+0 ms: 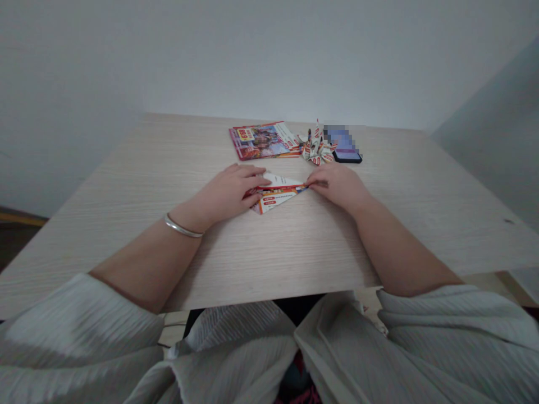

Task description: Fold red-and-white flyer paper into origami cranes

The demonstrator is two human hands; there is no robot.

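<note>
A folded paper point(280, 196), printed in colour with a white flap, lies on the table and narrows to a point on the right. My left hand point(229, 191) rests on its wide left end with fingers stretched and apart, covering part of it. The thumb and fingers of my right hand point(337, 182) are closed in a pinch at the paper's pointed right tip. A silver bracelet point(182, 228) circles my left wrist.
Beyond my hands lies a stack of printed leaflets point(263, 140). Beside it stands a folded paper figure point(316, 147) with pointed parts, close to a phone point(346, 147). The pale wooden table point(261, 258) meets a wall point(269, 56) at the back.
</note>
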